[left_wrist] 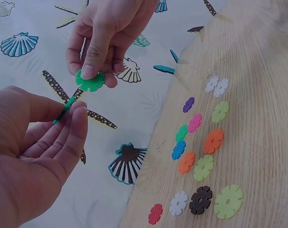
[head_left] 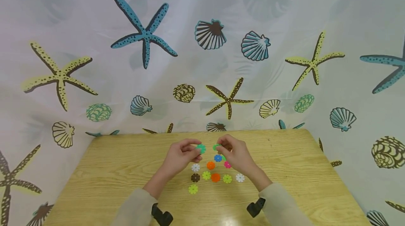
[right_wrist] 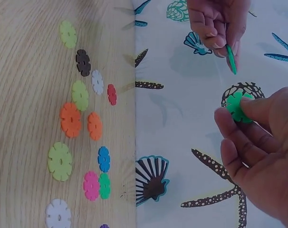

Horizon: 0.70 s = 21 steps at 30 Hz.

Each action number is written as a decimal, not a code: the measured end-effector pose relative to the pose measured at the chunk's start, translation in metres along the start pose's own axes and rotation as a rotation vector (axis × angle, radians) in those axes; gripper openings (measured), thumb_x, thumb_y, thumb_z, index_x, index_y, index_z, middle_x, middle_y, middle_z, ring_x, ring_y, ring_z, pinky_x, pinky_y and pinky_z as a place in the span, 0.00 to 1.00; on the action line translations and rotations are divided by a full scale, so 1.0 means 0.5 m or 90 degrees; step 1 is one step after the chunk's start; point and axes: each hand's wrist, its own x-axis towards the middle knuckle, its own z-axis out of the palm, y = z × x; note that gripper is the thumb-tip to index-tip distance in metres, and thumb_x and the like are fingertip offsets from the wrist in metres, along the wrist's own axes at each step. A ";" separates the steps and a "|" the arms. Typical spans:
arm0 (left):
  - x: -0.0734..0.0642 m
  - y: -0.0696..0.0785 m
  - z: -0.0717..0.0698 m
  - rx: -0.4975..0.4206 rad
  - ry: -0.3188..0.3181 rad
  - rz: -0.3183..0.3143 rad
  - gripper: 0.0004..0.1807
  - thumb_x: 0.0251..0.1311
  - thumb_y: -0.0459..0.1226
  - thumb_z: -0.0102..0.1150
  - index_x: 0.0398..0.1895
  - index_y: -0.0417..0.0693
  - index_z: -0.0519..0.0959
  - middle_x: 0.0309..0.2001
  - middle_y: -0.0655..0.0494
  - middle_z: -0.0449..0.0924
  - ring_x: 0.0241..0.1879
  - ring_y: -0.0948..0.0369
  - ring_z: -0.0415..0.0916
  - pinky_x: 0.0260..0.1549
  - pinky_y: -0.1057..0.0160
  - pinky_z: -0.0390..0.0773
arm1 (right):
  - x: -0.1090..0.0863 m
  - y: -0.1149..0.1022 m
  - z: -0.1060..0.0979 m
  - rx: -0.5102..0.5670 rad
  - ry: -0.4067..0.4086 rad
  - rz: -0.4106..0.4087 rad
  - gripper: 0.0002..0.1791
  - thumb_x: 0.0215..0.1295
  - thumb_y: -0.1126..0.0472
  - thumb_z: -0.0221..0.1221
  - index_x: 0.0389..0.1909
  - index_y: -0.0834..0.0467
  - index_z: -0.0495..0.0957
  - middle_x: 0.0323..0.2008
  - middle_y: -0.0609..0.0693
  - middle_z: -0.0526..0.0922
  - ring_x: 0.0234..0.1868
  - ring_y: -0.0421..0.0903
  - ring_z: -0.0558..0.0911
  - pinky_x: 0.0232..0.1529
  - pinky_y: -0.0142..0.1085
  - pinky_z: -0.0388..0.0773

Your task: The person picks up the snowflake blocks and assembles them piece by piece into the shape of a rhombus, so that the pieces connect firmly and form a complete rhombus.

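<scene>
Fingers [left_wrist: 76,124] of my left hand [head_left: 179,155] are in a narrow pinch on one green disc, the left green disc [head_left: 201,148]. Right hand [head_left: 236,154] has the same kind of grip, thumb on the face of the right green disc [left_wrist: 90,81]. Both discs held up off the wooden table [head_left: 126,173], near each other, not touching.

Risks, my read: each pinch covers only part of a thin disc, so a light squeeze or a knock could let one tilt or pop out. Planes don't match: left one shows edge-on to both wrist cams, right one shows its face, so contact at this angle could twist one loose. A dropped one would likely land near the loose pieces, and there's a similar green there, easy to mix up.

Count: 2 hands, 2 held green discs, 14 loose on the table. Loose: 3 white discs [left_wrist: 175,206], 3 lime discs [left_wrist: 225,205], 2 orange discs [left_wrist: 211,144], then 1 each: brown disc [left_wrist: 197,202], red disc [left_wrist: 153,216], blue disc [left_wrist: 177,152], loose green disc [left_wrist: 180,135], pink disc [left_wrist: 193,125], purple disc [left_wrist: 187,107]. Two of the whites sit together; touching or overlapping, can't tell
</scene>
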 end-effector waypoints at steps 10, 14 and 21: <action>0.002 0.006 0.006 0.003 -0.018 0.007 0.18 0.74 0.30 0.61 0.64 0.35 0.80 0.40 0.49 0.89 0.38 0.55 0.90 0.42 0.60 0.91 | 0.003 -0.011 -0.001 0.007 -0.033 -0.041 0.03 0.75 0.67 0.62 0.45 0.59 0.81 0.37 0.55 0.89 0.35 0.41 0.86 0.40 0.38 0.86; 0.003 0.010 0.008 0.000 -0.023 0.011 0.18 0.74 0.30 0.60 0.63 0.35 0.80 0.39 0.49 0.89 0.38 0.53 0.90 0.42 0.59 0.91 | 0.003 -0.016 0.000 0.000 -0.041 -0.059 0.03 0.75 0.67 0.62 0.46 0.60 0.81 0.37 0.55 0.88 0.34 0.41 0.85 0.39 0.38 0.85; 0.003 0.020 0.012 -0.008 -0.019 0.003 0.17 0.73 0.29 0.60 0.62 0.35 0.81 0.38 0.50 0.89 0.36 0.57 0.90 0.41 0.61 0.90 | 0.004 -0.022 -0.001 -0.022 -0.037 -0.086 0.04 0.75 0.67 0.62 0.46 0.60 0.81 0.35 0.55 0.88 0.32 0.47 0.84 0.36 0.33 0.81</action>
